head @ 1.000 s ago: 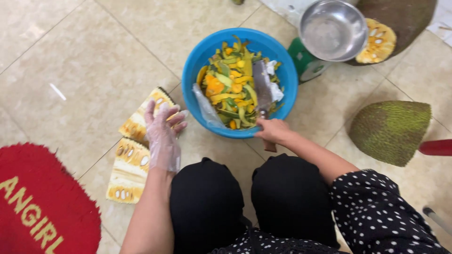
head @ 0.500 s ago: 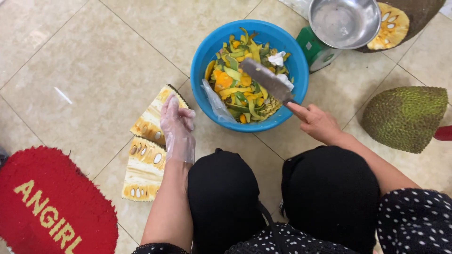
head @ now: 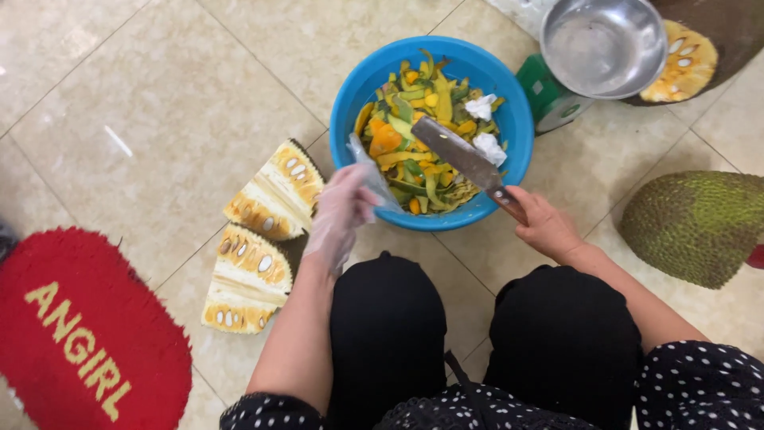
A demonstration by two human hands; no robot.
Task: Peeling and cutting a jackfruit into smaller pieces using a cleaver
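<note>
The right hand [head: 547, 227], centre right of the frame, is clamped on the handle of a cleaver [head: 465, 159], its blade lying over the scraps in the blue basin [head: 350, 103]. The cleaver looks stiff, heavy and sharp, best held by the handle only. The gloved left hand [head: 338, 219], fingers loosely apart, hovers at the basin's near rim, holding nothing I can make out. Two jackfruit slices [head: 263, 239] lie on the floor at centre left; they look sticky and fairly soft.
</note>
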